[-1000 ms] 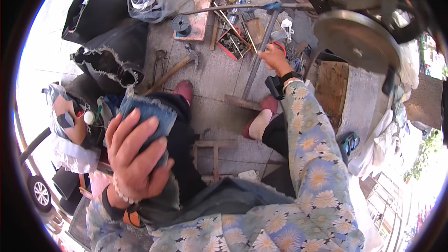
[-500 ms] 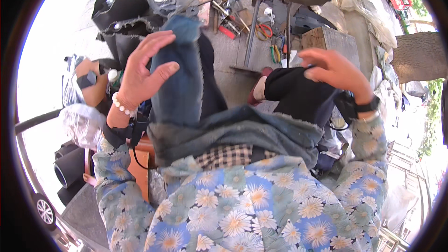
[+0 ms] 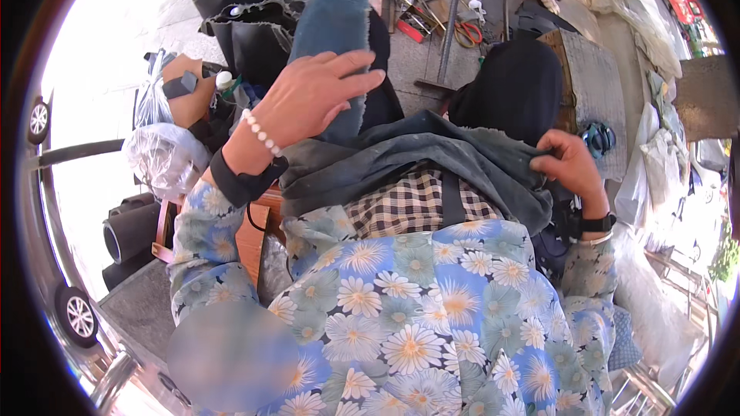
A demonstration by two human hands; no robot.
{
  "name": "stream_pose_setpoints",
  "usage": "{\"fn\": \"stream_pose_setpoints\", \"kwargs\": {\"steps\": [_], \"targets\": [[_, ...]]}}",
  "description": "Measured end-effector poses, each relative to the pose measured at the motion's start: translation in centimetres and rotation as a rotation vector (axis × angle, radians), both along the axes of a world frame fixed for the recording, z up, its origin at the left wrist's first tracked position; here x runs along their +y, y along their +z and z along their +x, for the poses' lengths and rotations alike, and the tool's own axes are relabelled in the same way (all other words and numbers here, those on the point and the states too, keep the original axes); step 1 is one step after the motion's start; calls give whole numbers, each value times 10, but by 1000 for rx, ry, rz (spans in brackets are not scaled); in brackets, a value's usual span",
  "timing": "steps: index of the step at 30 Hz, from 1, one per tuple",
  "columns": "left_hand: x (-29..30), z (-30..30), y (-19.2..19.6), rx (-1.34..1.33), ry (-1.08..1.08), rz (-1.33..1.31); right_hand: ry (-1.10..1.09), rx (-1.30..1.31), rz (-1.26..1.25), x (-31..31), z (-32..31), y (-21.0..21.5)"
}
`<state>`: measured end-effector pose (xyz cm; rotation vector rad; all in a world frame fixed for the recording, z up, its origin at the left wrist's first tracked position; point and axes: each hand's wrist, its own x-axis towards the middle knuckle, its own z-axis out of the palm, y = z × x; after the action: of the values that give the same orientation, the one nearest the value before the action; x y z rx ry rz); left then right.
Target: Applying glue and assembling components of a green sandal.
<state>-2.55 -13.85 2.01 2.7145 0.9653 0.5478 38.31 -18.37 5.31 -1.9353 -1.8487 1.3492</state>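
My left hand (image 3: 320,96), a white bead bracelet (image 3: 262,132) round its wrist, hovers over or rests on a strip of blue denim (image 3: 331,23) with a frayed edge, which covers my left knee. Its fingers are stretched out and grip nothing. Lower down, a dark grey-blue cloth (image 3: 401,139) lies bunched across my lap. My right hand (image 3: 569,168) pinches that cloth's right edge between thumb and fingers. Below the cloth, a checked fabric (image 3: 401,204) and a dark strap show. My right knee (image 3: 512,81) is in black trousers.
Ahead on the paving lie tools, among them red-handled scissors (image 3: 468,34) and a metal stand (image 3: 447,38). A wooden block (image 3: 593,92) stands right of my knee, with a dark blue coiled item (image 3: 597,139) on it. Black bags (image 3: 254,46) and a plastic-wrapped bundle (image 3: 164,160) are at left.
My right hand has come down from above the right knee and taken hold of the cloth's edge. My left hand has moved right across the denim. The cloth is pulled higher and rightward.
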Motion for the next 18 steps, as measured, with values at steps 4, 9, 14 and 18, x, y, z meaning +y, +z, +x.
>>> {"fn": "stream_pose_setpoints", "kwargs": {"steps": [4,9,14,18], "targets": [[17,4,0,156,-70,-98,-277,267,316,9,29,33],[24,-58,17,-382,320,27,-527,312,887,23,61,70],[53,-106,29,-920,810,-105,-697,582,1040,79,82,65],[89,-112,33,-1328,944,-246,-855,639,1100,133,96,42]]}}
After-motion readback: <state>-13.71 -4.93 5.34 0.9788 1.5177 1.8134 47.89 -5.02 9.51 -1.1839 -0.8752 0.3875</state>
